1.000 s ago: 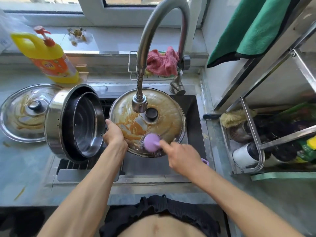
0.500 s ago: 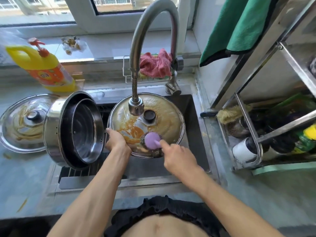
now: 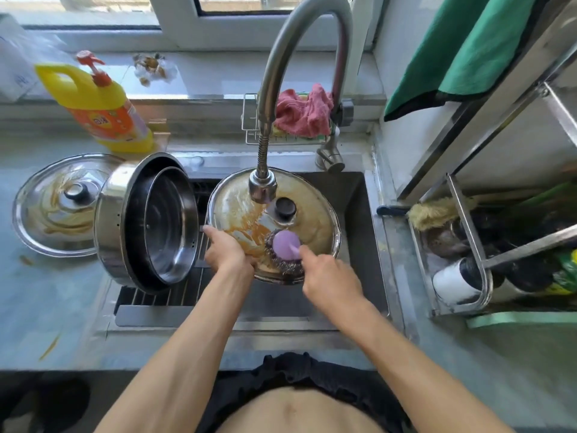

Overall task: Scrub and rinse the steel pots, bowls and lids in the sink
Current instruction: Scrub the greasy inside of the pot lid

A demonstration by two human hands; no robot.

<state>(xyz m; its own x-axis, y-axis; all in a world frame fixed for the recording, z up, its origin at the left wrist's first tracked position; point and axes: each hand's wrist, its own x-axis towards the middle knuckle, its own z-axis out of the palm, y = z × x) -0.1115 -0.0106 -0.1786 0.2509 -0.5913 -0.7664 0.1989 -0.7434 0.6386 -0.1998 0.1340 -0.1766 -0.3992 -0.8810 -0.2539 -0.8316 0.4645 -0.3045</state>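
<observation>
A round steel lid (image 3: 315,214) smeared with brown residue tilts over the dark sink (image 3: 359,214), under the tap's spray head (image 3: 262,185). My left hand (image 3: 226,250) grips its near left rim. My right hand (image 3: 327,273) holds a purple-handled steel-wool scrubber (image 3: 285,250), pressed on the lid's near part. A steel pot (image 3: 146,223) lies on its side on the sink's rack at the left, with a bowl nested inside. A second soiled lid (image 3: 59,204) rests on the counter at the far left.
A yellow detergent bottle (image 3: 100,107) stands behind the pot. A wire holder with a pink cloth (image 3: 304,114) sits behind the tap. On the right a steel rack (image 3: 468,245) holds bottles and a brush (image 3: 434,210). A green towel (image 3: 474,48) hangs above.
The scrubber has slid slightly along the lid's near part, and more steel wool shows beneath the purple cap. My left hand keeps its grip on the rim.
</observation>
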